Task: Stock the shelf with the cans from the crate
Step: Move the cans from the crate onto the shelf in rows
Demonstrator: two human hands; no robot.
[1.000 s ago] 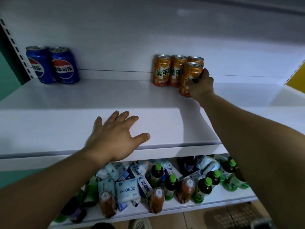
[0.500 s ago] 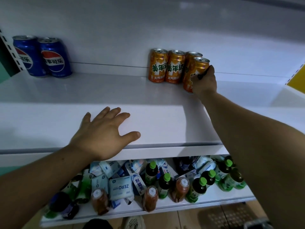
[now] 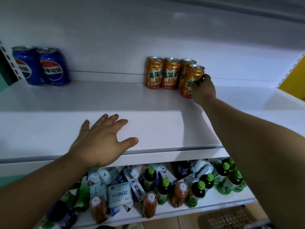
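Three orange cans [image 3: 162, 73] stand in a row against the back wall of the white shelf [image 3: 99, 100]. A fourth orange can [image 3: 191, 80] stands upright just in front of the rightmost one, and my right hand [image 3: 203, 90] is closed around its right side. My left hand [image 3: 102, 139] lies flat with fingers spread on the shelf's front edge, holding nothing. Two blue cola cans [image 3: 41, 66] stand at the far left of the same shelf. The crate is not in view.
The lower shelf [image 3: 206, 207] is crowded with green-capped bottles [image 3: 163, 189], orange-brown bottles [image 3: 149, 205] and white packets [image 3: 118, 195]. A yellow panel [image 3: 293, 76] borders the shelf at the right, and a perforated upright [image 3: 9, 63] at the left.
My right hand has carried the fourth orange can back toward the row and stood it upright from a tilt. My left hand stays flat on the shelf edge.
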